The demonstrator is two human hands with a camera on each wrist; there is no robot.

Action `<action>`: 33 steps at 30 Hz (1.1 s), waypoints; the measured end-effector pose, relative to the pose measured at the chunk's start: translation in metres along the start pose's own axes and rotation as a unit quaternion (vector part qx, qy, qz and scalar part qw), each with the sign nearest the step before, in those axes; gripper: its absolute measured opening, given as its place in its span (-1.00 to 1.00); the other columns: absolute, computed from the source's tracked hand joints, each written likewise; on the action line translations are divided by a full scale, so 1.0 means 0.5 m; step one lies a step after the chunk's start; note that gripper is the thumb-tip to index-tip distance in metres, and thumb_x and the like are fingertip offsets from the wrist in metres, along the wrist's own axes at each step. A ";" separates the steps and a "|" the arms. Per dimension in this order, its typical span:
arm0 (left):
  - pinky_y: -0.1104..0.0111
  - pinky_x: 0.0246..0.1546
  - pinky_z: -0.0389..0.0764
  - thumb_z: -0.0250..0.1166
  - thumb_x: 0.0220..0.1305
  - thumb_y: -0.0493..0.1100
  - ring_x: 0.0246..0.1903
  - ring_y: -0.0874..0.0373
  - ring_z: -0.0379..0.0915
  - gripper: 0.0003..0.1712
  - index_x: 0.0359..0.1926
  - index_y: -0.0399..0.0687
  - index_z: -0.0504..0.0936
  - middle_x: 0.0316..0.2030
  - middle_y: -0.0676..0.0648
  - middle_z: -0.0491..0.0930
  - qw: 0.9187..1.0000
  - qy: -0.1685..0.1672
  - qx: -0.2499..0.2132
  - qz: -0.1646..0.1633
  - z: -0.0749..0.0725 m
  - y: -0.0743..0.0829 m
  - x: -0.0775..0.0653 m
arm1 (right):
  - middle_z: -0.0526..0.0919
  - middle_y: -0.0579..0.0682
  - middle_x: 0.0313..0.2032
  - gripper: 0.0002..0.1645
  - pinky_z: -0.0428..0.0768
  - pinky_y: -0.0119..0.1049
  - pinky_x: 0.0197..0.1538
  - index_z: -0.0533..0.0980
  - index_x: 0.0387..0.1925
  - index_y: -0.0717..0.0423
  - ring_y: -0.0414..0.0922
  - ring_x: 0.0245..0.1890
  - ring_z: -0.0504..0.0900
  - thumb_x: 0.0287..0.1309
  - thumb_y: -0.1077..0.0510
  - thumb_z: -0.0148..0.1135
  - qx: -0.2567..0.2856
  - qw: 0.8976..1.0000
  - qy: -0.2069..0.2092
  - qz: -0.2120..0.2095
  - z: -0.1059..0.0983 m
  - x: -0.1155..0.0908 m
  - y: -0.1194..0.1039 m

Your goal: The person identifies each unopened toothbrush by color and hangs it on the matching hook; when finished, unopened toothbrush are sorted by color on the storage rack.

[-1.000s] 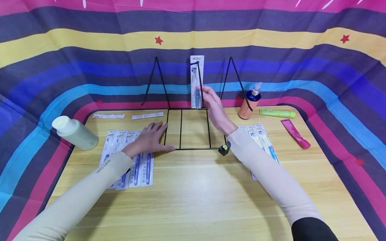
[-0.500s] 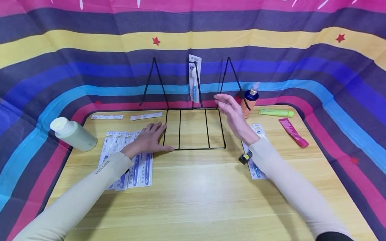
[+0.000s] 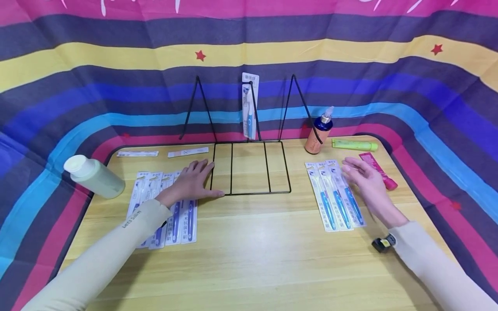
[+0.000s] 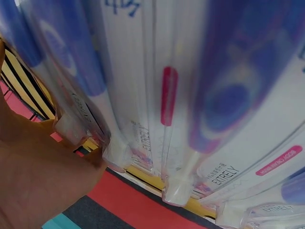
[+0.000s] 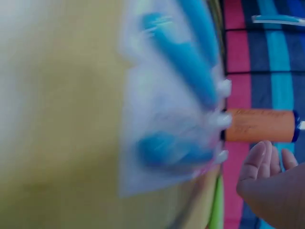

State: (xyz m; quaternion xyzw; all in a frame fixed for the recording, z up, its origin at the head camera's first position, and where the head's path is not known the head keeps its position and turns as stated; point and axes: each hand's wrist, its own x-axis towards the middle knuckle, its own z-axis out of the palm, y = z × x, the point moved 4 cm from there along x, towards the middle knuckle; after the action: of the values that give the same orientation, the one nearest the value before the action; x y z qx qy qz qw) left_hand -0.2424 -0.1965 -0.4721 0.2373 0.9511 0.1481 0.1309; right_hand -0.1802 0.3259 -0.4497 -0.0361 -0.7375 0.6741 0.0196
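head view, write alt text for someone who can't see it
A person's left-hand grip rests at the edge of a black wire rack where one packaged blue toothbrush hangs, while the empty right-hand grip is beside three more packaged blue toothbrushes. Packaged purple toothbrushes lie at left on a wooden table backed by striped cloth.

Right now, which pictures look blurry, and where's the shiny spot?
Right wrist view: the blue toothbrushes are smeared, the orange bottle clearer. Left wrist view: the nearest purple toothbrush looks soft. Head view: mostly sharp, with pale glare on the table.
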 end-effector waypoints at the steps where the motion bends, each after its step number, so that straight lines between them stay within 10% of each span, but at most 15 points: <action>1: -0.36 0.56 -0.06 0.35 0.28 0.58 0.63 -0.48 -0.15 0.38 0.75 -0.20 0.05 0.69 -0.38 -0.03 1.000 0.000 -0.001 0.000 0.001 0.000 0.001 | 0.67 -0.17 0.17 -0.30 0.68 -0.47 0.04 0.39 0.55 0.18 -0.23 0.05 0.67 0.56 0.04 0.37 -0.003 1.000 0.004 0.018 -0.013 -0.008 0.011; 8: -0.39 0.56 -0.13 0.33 0.25 0.62 0.63 -0.48 -0.20 0.42 0.75 -0.19 0.03 0.70 -0.38 -0.06 1.000 -0.001 -0.013 -0.005 0.009 -0.006 0.000 | 0.64 -0.21 -0.16 -0.09 0.71 -0.43 -0.18 0.18 0.61 0.44 -0.30 -0.24 0.66 0.54 0.07 0.39 -0.069 0.992 -0.023 0.099 -0.054 -0.033 0.062; 14: -0.40 0.55 -0.12 0.33 0.23 0.63 0.63 -0.48 -0.19 0.43 0.75 -0.18 0.04 0.70 -0.38 -0.06 1.000 0.004 -0.014 -0.002 0.011 -0.012 0.001 | 0.59 -0.23 -0.31 -0.17 0.59 -0.39 -0.39 0.37 0.49 0.50 -0.30 -0.40 0.53 0.52 -0.02 0.41 -0.193 0.971 -0.039 0.135 -0.065 -0.038 0.076; 24: -0.44 0.53 -0.10 0.36 0.25 0.58 0.62 -0.50 -0.16 0.40 0.74 -0.21 0.06 0.69 -0.39 -0.04 1.000 0.011 -0.015 -0.001 0.009 -0.008 0.001 | 0.73 0.13 -0.07 -0.34 0.47 -0.36 -0.14 0.64 0.15 0.41 -0.02 -0.08 0.54 0.49 -0.15 0.40 -0.352 0.928 -0.037 0.121 -0.077 -0.047 0.065; 33: -0.42 0.54 -0.10 0.36 0.28 0.55 0.62 -0.49 -0.15 0.37 0.74 -0.22 0.05 0.69 -0.39 -0.03 1.000 0.006 -0.002 0.000 0.006 0.000 0.000 | 0.74 0.37 0.03 -0.30 0.60 -0.30 -0.32 0.46 0.31 0.38 -0.06 -0.20 0.66 0.53 -0.13 0.35 -0.348 0.933 -0.026 0.086 -0.089 -0.061 0.041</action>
State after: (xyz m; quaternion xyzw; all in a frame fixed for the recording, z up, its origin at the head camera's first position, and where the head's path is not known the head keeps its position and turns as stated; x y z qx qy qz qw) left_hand -0.2414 -0.1960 -0.4751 0.2365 0.9514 0.1518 0.1257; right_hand -0.1459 0.3692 -0.4654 -0.0868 -0.9201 0.3753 -0.0717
